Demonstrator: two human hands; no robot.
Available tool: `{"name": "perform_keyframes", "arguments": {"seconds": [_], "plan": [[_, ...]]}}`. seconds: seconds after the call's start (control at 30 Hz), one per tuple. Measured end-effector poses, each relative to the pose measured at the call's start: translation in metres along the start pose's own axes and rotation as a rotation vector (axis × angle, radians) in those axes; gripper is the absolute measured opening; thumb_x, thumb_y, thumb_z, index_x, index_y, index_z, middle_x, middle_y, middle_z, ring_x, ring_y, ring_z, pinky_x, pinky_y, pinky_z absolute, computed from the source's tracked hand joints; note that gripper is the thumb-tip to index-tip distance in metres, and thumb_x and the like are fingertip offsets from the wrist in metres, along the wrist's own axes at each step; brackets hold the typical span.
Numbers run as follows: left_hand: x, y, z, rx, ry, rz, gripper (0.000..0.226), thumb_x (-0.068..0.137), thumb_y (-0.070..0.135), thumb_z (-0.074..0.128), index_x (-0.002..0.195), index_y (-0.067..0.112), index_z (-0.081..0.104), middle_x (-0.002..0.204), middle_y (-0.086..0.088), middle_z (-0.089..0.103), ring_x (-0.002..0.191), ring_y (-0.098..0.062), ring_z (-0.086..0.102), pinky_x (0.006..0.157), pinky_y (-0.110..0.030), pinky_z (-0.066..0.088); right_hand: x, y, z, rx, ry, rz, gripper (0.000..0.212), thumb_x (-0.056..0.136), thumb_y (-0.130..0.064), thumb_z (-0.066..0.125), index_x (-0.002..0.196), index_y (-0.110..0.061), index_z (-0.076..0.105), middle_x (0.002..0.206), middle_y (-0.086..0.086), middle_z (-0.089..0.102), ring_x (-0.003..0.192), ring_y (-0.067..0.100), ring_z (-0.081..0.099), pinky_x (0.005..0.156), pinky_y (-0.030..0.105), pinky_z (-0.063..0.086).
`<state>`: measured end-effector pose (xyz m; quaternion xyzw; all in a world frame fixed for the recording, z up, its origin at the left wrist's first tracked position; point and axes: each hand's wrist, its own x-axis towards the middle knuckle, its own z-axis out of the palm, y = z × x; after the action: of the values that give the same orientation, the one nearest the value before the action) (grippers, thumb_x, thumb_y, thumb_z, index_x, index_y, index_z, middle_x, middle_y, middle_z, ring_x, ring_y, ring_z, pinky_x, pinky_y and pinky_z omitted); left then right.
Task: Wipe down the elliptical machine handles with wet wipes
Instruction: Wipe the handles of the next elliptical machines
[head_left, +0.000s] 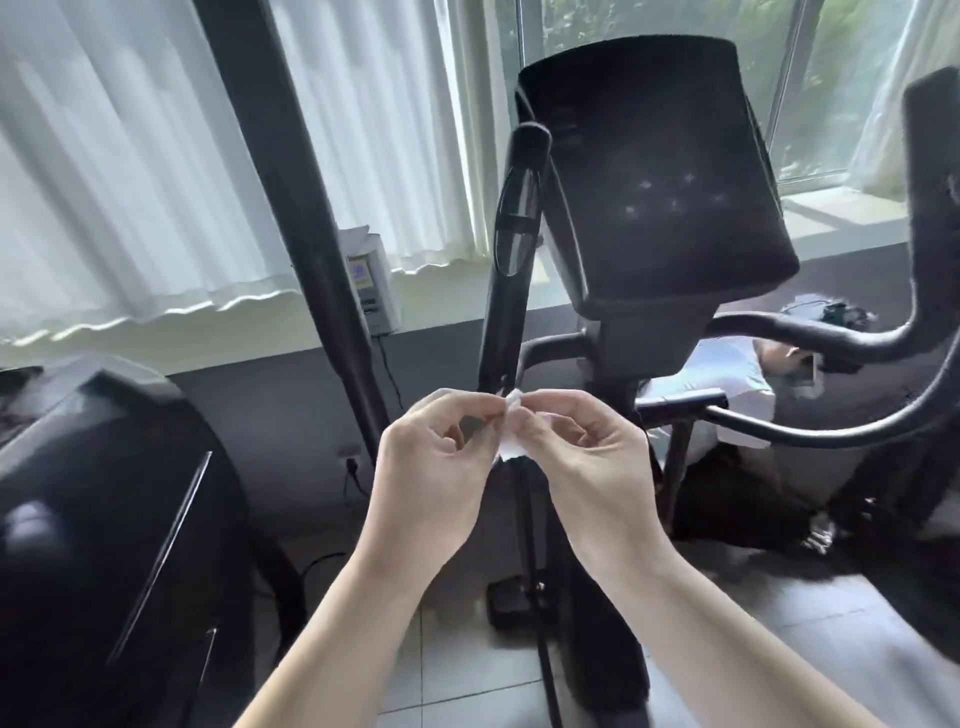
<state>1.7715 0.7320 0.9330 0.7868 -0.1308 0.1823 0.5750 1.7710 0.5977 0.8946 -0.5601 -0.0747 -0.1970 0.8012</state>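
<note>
Pinching a small folded wipe between them, left hand and right hand hold something limp, damp, best gripped by its edges.

- Both bare forearms rose from below and angled inward, so the wrists stood close together.
- The left hand was lifted with its fingers curled, thumb and forefinger pinching one edge of a small white wipe.
- The right hand mirrored it, fingertips pinching the wipe's other edge.
- The two hands' fingertips nearly touched.
</note>
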Motion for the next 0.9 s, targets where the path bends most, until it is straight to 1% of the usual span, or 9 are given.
{"name": "perform_keyframes", "arguments": {"seconds": [0.13,0.23,0.3,0.4,0.47,0.6,0.77,0.83,0.9], "plan": [[0.012,0.000,0.000,0.061,-0.026,-0.022,0.018,0.095,0.011,0.071,0.095,0.026,0.081,0.090,0.009,0.076,0.047,-0.004,0.043,0.048,-0.014,0.036,0.025,-0.002,0.004,-0.039,0.022,-0.088,0.014,0.089,0.005,0.075,0.094,-0.007,0.078,0.087,0.021,0.075,0.082,0.027,0.074,0.080,0.038,0.061],[0.029,-0.005,-0.004,0.076,0.047,-0.017,0.013,0.094,0.016,0.073,0.096,0.027,0.080,0.083,0.014,0.077,0.051,-0.014,0.047,0.045,-0.023,0.038,0.056,-0.004,0.004,-0.303,0.083,-0.383,0.022,0.088,0.006,0.070,0.094,-0.013,0.080,0.095,0.008,0.073,0.085,0.024,0.071,0.079,0.041,0.060],[0.043,-0.010,-0.008,0.108,0.096,-0.010,0.010,0.094,0.020,0.074,0.098,0.027,0.079,0.085,0.019,0.076,0.060,-0.027,0.058,0.053,-0.029,0.048,0.072,-0.005,0.006,-0.399,0.084,-0.534,0.017,0.091,0.004,0.070,0.097,-0.009,0.080,0.100,0.006,0.068,0.086,0.016,0.069,0.074,0.028,0.057],[0.058,-0.016,-0.010,0.126,0.047,-0.021,0.011,0.093,0.025,0.075,0.103,0.026,0.080,0.089,0.016,0.077,0.085,-0.026,0.072,0.076,-0.026,0.058,0.083,0.000,0.011,-0.480,0.076,-0.640,0.011,0.090,0.002,0.075,0.099,-0.004,0.080,0.101,0.011,0.065,0.088,0.009,0.066,0.075,0.014,0.049],[0.062,-0.019,-0.007,0.084,0.006,-0.014,0.009,0.093,0.021,0.076,0.099,0.026,0.080,0.088,0.008,0.079,0.084,-0.030,0.072,0.076,-0.037,0.059,0.088,0.008,0.011,-0.507,0.083,-0.696,0.010,0.091,0.004,0.074,0.098,-0.001,0.080,0.099,0.013,0.065,0.086,0.010,0.066,0.075,0.016,0.051],[0.068,-0.024,-0.006,0.044,0.016,0.033,0.014,0.092,0.013,0.076,0.094,0.026,0.080,0.087,0.009,0.079,0.079,-0.034,0.071,0.069,-0.037,0.058,0.083,0.028,0.007,-0.582,0.099,-0.828,0.011,0.093,0.006,0.071,0.091,0.000,0.081,0.096,0.013,0.069,0.087,0.026,0.069,0.075,0.031,0.058],[0.070,-0.028,-0.009,0.034,-0.009,0.050,0.018,0.093,0.015,0.074,0.093,0.033,0.080,0.086,0.002,0.078,0.073,-0.051,0.062,0.062,-0.046,0.052,0.055,0.052,-0.006,-0.655,-0.019,-0.805,0.016,0.088,0.015,0.072,0.090,0.001,0.080,0.098,0.011,0.070,0.091,0.016,0.066,0.079,0.023,0.056],[0.069,-0.030,-0.009,0.028,-0.013,0.048,0.019,0.094,0.013,0.073,0.095,0.031,0.080,0.084,0.000,0.078,0.056,-0.045,0.051,0.048,-0.042,0.044,0.061,0.043,-0.003,-0.640,-0.011,-0.791,0.015,0.089,0.014,0.072,0.090,0.001,0.080,0.096,0.010,0.069,0.087,0.020,0.068,0.074,0.029,0.058],[0.069,-0.032,-0.010,0.019,-0.017,0.033,0.018,0.095,0.011,0.071,0.098,0.027,0.080,0.082,-0.004,0.077,0.046,-0.026,0.037,0.041,-0.029,0.030,0.076,0.030,0.003,-0.600,0.030,-0.799,0.012,0.091,0.010,0.072,0.091,0.001,0.080,0.095,0.011,0.069,0.085,0.025,0.069,0.071,0.037,0.058]]}}
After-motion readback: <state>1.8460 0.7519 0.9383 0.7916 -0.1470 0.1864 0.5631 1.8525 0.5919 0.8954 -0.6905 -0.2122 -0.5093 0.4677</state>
